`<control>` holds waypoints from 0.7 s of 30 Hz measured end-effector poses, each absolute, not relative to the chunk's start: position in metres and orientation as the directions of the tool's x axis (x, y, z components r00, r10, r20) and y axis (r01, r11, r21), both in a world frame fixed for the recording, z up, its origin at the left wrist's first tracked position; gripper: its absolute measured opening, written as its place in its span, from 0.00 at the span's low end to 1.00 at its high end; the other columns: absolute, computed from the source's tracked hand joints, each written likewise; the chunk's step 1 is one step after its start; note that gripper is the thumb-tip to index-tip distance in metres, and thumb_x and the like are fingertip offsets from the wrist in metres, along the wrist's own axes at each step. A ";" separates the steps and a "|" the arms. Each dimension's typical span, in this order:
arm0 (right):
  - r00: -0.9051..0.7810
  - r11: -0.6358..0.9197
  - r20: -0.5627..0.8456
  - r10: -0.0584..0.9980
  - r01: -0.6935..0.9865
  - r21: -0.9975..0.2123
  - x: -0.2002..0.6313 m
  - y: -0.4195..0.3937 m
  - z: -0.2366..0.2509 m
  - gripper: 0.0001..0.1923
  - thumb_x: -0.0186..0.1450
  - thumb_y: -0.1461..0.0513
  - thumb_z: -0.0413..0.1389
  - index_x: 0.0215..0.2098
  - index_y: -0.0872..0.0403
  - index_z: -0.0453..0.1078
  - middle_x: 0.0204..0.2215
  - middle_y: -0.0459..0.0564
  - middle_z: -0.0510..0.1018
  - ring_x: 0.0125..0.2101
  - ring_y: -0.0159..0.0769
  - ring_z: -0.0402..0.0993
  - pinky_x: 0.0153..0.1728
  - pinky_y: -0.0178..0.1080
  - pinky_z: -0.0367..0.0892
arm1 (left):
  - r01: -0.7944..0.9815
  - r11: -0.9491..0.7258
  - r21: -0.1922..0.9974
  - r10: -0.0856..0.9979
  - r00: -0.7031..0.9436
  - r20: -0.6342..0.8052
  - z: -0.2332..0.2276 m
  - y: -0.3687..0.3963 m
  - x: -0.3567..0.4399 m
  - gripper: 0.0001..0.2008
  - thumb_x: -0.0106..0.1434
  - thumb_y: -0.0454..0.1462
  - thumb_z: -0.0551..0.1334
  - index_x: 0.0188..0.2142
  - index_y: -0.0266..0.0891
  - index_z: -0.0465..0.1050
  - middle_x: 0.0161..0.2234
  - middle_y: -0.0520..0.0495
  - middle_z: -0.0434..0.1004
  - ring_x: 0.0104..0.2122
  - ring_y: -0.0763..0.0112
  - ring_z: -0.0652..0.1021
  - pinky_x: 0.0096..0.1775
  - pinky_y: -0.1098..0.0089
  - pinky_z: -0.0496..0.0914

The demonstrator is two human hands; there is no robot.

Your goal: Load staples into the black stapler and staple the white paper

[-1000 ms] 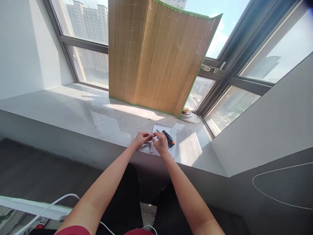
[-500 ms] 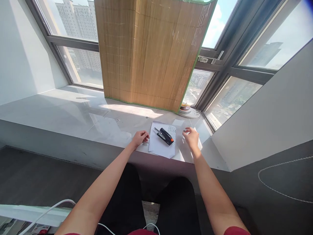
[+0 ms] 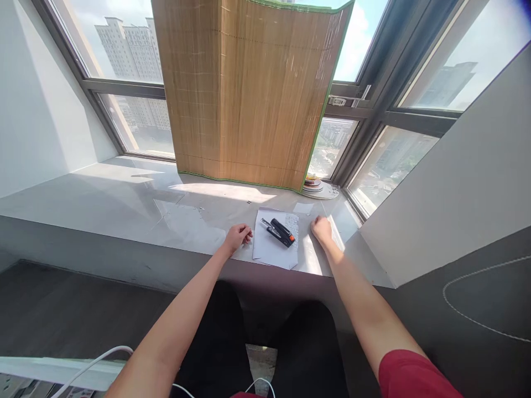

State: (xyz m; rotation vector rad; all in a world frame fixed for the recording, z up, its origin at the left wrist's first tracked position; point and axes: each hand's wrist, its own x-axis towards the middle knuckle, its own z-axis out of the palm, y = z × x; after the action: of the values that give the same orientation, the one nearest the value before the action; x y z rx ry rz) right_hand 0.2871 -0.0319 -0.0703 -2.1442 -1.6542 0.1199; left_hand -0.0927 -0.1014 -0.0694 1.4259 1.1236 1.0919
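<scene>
A black stapler with an orange spot at one end lies on a small stack of white paper, its top arm swung apart from the base. Just left of the paper, my left hand rests on the sill with its fingers curled in; nothing shows in them. To the paper's right, my right hand is closed and lies on the sill. Its fingertips are turned away, so whatever it may hold is hidden. Neither hand touches the stapler.
A white paper slip and a tiny dark piece lie on the pale window sill. Stacked round discs sit in the far right corner. A bamboo blind hangs before the window. A white cable runs at lower left.
My right hand has turned from a raised pinch into a closed hand resting lower on the sill. My left hand and the stapler stay put. The camera view has shifted slightly.
</scene>
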 end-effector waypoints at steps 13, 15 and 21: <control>0.074 -0.070 0.049 0.996 0.994 -0.089 0.288 -0.074 -0.077 0.18 0.75 0.56 0.44 0.52 0.55 0.70 0.50 0.60 0.71 0.50 0.50 0.67 0.47 0.45 0.61 | 0.489 0.075 0.869 0.997 -0.013 -0.078 -0.063 -0.080 -0.070 0.08 0.71 0.41 0.57 0.37 0.41 0.70 0.31 0.48 0.80 0.23 0.72 0.78 0.27 0.72 0.69; 0.059 -0.054 0.057 0.997 0.994 -0.093 0.288 -0.074 -0.078 0.17 0.75 0.56 0.44 0.51 0.55 0.70 0.49 0.59 0.71 0.51 0.49 0.67 0.47 0.46 0.61 | 0.673 0.021 0.739 0.999 -0.039 0.006 -0.058 -0.061 -0.075 0.06 0.70 0.39 0.58 0.37 0.41 0.71 0.32 0.46 0.81 0.28 0.68 0.80 0.32 0.70 0.70; 0.086 -0.078 0.104 0.991 0.994 -0.077 0.282 -0.075 -0.081 0.16 0.75 0.56 0.45 0.52 0.56 0.69 0.49 0.59 0.71 0.50 0.49 0.67 0.47 0.45 0.60 | 0.927 -0.139 0.348 0.978 0.073 0.196 -0.056 0.008 -0.088 0.08 0.69 0.34 0.58 0.45 0.38 0.75 0.51 0.35 0.78 0.53 0.54 0.78 0.51 0.61 0.72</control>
State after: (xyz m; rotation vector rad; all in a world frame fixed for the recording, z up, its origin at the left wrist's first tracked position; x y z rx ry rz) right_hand 0.2819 -0.0751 -0.0811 -2.2176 -2.0418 -0.0368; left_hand -0.0884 0.0076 -0.0558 2.2006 1.9688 0.5825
